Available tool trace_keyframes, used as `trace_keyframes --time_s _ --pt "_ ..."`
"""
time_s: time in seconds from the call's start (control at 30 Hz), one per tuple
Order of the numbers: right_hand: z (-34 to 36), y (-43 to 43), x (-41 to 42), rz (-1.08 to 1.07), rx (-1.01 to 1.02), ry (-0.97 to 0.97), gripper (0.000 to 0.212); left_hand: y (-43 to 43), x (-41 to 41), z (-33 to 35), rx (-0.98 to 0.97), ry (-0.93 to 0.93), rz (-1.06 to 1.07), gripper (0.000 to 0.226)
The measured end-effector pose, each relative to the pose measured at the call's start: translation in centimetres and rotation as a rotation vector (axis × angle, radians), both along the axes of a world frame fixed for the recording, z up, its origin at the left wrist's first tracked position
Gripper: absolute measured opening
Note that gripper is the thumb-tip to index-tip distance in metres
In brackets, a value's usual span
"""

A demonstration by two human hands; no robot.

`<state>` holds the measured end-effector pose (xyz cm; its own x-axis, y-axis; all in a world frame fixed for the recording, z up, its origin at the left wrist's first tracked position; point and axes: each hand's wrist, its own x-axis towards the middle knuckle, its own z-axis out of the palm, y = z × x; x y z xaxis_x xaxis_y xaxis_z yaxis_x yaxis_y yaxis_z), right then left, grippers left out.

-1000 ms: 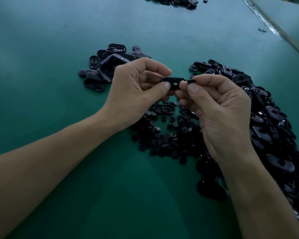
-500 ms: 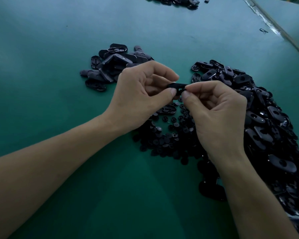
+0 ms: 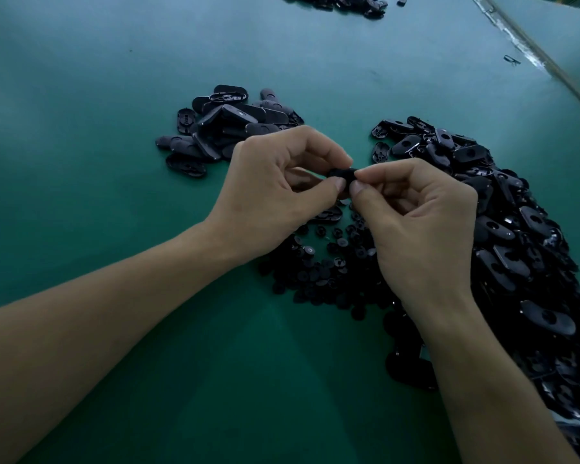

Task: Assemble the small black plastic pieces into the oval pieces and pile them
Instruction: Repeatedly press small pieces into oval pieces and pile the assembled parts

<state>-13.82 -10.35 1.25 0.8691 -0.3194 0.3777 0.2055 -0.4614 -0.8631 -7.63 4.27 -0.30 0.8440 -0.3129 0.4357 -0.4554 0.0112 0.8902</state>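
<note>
My left hand (image 3: pixel 275 192) pinches a black oval piece (image 3: pixel 340 174) between thumb and fingers, above the green table. My right hand (image 3: pixel 416 222) meets it from the right, thumb and forefinger pinched on the same oval piece; the small black piece is hidden between the fingertips. Most of the oval piece is covered by both hands. Below the hands lies a heap of small round black pieces (image 3: pixel 322 262). A pile of oval pieces (image 3: pixel 228 125) sits at the upper left of the hands, and a larger heap of oval pieces (image 3: pixel 516 236) spreads along the right.
The green table (image 3: pixel 114 95) stretches to the left and toward me. Another dark pile (image 3: pixel 342 1) lies at the far top edge. A pale strip and table edge (image 3: pixel 529 51) run diagonally at the top right, with one stray piece (image 3: pixel 511 59) beside it.
Both hands have drawn closer together and slightly lower. The right fingertips, which held a small piece beside the oval, now press against the oval piece, hiding most of it.
</note>
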Motion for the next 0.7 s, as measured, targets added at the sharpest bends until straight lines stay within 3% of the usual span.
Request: trace_keyframes --time_s 0.37,0.7 --pt "-0.1 0.9 -0.4 -0.058 -0.089 0.001 0.014 0.1 0.1 0.1 0.024 -0.004 0.030 0.029" --pt "0.0 0.7 -0.4 0.017 -0.147 -0.011 0.022 0.1 0.4 0.3 -0.005 0.033 -0.016 0.027"
